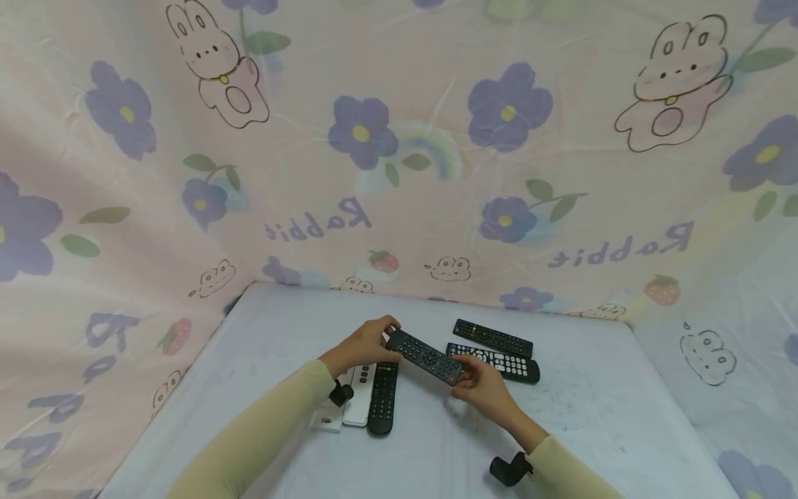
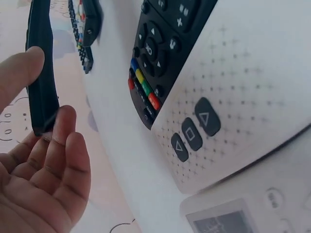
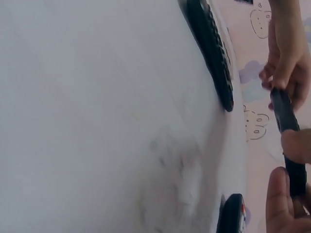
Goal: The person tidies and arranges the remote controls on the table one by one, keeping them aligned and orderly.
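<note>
A black remote control [image 1: 426,355] is held up over the white table between both hands, its button face up and slanting down to the right. My left hand [image 1: 368,343] pinches its far left end, with thumb and fingertips on the edges in the left wrist view. At the opposite end, my right hand [image 1: 486,391] grips the corner beside a red button. Seen from the right wrist, the remote [image 3: 283,114] is nearly edge-on, with fingers of both hands on it. Under the left forearm lie another black remote [image 1: 382,398] and a white remote [image 1: 359,396], side by side.
A white remote with a small screen [image 2: 223,221] lies left of the white one, partly covered by the left wrist. Two black remotes, one slim [image 1: 492,338] and one with white buttons [image 1: 520,367], lie behind the right hand. Printed rabbit fabric [image 1: 411,208] encloses the table [image 1: 592,416].
</note>
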The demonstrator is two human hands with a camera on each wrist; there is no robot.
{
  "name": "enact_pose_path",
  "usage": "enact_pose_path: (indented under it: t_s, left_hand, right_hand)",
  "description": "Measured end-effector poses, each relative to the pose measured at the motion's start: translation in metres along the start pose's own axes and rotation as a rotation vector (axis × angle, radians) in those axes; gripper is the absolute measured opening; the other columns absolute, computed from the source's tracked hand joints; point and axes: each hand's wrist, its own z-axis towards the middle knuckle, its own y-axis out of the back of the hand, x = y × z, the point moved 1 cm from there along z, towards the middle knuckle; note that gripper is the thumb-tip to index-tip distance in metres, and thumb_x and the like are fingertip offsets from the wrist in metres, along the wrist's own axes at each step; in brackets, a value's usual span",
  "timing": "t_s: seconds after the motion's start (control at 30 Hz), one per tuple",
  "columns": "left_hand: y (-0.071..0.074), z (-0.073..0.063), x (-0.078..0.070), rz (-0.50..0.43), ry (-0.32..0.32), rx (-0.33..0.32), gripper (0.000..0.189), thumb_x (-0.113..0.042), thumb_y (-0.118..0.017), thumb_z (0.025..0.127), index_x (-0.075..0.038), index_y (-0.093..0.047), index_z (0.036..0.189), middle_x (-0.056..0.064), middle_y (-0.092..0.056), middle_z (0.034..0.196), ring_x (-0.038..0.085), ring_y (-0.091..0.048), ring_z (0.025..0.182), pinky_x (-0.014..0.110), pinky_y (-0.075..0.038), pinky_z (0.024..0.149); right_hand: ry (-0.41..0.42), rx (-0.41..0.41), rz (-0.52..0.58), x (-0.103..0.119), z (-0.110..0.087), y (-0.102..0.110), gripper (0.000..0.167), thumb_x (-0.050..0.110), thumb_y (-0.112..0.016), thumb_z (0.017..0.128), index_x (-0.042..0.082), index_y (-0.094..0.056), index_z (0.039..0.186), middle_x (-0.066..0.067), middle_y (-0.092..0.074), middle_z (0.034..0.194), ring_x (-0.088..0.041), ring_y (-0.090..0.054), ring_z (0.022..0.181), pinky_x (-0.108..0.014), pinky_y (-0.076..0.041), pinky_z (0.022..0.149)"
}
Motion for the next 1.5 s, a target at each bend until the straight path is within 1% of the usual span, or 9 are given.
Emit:
enact_pose_path:
  t_s: [0.1, 0.2, 0.3, 0.47, 0.6, 0.83, 1.13, 1.3, 1.5]
  left_hand:
    - [0.002, -0.005, 0.0, -0.043, -0.007, -0.007, 0.061, -0.024, -0.08, 0.079, -0.009, -0.051, 0.131, 0.005, -0.058, 0.113, 0.01, -0.061, 0.081, 0.027, -0.053, 0.068]
    - [0.002, -0.01, 0.001, -0.075, -0.012, -0.008, 0.058, -0.023, -0.079, 0.08, -0.009, -0.052, 0.13, 0.003, -0.058, 0.11, 0.01, -0.062, 0.08, 0.027, -0.054, 0.066]
    - [0.0, -0.015, 0.001, -0.066, -0.021, -0.006, 0.055, -0.022, -0.079, 0.08, -0.012, -0.054, 0.128, 0.001, -0.059, 0.107, 0.009, -0.062, 0.078, 0.026, -0.053, 0.064]
    - [-0.003, -0.025, 0.0, -0.037, -0.044, 0.014, 0.052, -0.023, -0.08, 0.079, -0.015, -0.055, 0.125, -0.001, -0.058, 0.103, 0.008, -0.06, 0.074, 0.025, -0.052, 0.061]
    - [-0.005, -0.033, -0.002, -0.033, -0.057, 0.021, 0.052, -0.022, -0.081, 0.078, -0.015, -0.055, 0.124, -0.002, -0.058, 0.101, 0.007, -0.059, 0.071, 0.023, -0.05, 0.059]
    - [-0.005, -0.045, -0.01, -0.032, -0.081, -0.008, 0.05, -0.02, -0.081, 0.078, -0.014, -0.057, 0.122, -0.001, -0.061, 0.097, 0.008, -0.055, 0.066, 0.023, -0.048, 0.057]
    - [-0.009, -0.05, -0.02, -0.046, -0.115, -0.019, 0.044, -0.022, -0.079, 0.081, -0.014, -0.058, 0.119, -0.002, -0.065, 0.092, 0.006, -0.052, 0.063, 0.02, -0.045, 0.056]
    - [-0.011, -0.051, -0.026, -0.031, -0.09, -0.036, 0.044, -0.027, -0.079, 0.08, -0.016, -0.059, 0.118, -0.004, -0.065, 0.089, 0.005, -0.054, 0.063, 0.02, -0.046, 0.056]
    - [-0.014, -0.053, -0.027, 0.004, -0.059, -0.094, 0.043, -0.032, -0.079, 0.079, -0.018, -0.062, 0.115, -0.01, -0.064, 0.083, 0.004, -0.054, 0.065, 0.02, -0.047, 0.057]
  right_hand:
    - [-0.009, -0.02, 0.031, 0.0, 0.002, 0.005, 0.058, -0.008, -0.073, 0.071, -0.002, -0.056, 0.127, -0.013, -0.063, 0.094, -0.01, -0.062, 0.077, -0.02, -0.055, 0.067]
    - [0.017, -0.041, 0.054, -0.005, 0.006, 0.009, 0.056, -0.008, -0.072, 0.071, -0.005, -0.056, 0.125, -0.013, -0.063, 0.095, -0.008, -0.061, 0.077, -0.021, -0.055, 0.067]
    - [0.008, -0.061, 0.052, -0.005, 0.009, 0.013, 0.055, -0.006, -0.073, 0.072, -0.004, -0.056, 0.124, -0.014, -0.062, 0.098, -0.01, -0.059, 0.078, -0.022, -0.054, 0.067]
    - [-0.089, -0.083, 0.08, -0.003, 0.014, 0.018, 0.056, -0.004, -0.075, 0.074, 0.001, -0.056, 0.127, -0.015, -0.06, 0.107, -0.012, -0.057, 0.083, -0.02, -0.052, 0.069]
    - [-0.117, -0.099, 0.062, -0.006, 0.017, 0.021, 0.057, -0.003, -0.076, 0.075, 0.003, -0.056, 0.129, -0.015, -0.062, 0.113, -0.014, -0.061, 0.092, -0.02, -0.054, 0.074]
    - [-0.074, -0.101, 0.011, -0.002, 0.019, 0.024, 0.056, 0.001, -0.072, 0.08, 0.004, -0.055, 0.132, -0.016, -0.065, 0.115, -0.018, -0.064, 0.097, -0.021, -0.054, 0.076]
    - [-0.069, -0.112, -0.055, -0.006, 0.028, 0.027, 0.051, 0.004, -0.07, 0.084, 0.005, -0.054, 0.132, -0.017, -0.067, 0.113, -0.015, -0.063, 0.09, -0.02, -0.053, 0.07]
    - [-0.021, -0.088, -0.136, -0.002, 0.035, 0.026, 0.05, 0.004, -0.068, 0.085, 0.002, -0.053, 0.133, -0.017, -0.068, 0.112, -0.016, -0.062, 0.09, -0.022, -0.051, 0.069]
    - [0.011, -0.036, -0.217, 0.006, 0.044, 0.025, 0.05, 0.006, -0.065, 0.088, -0.001, -0.05, 0.135, -0.021, -0.065, 0.12, -0.026, -0.064, 0.101, -0.035, -0.053, 0.082]
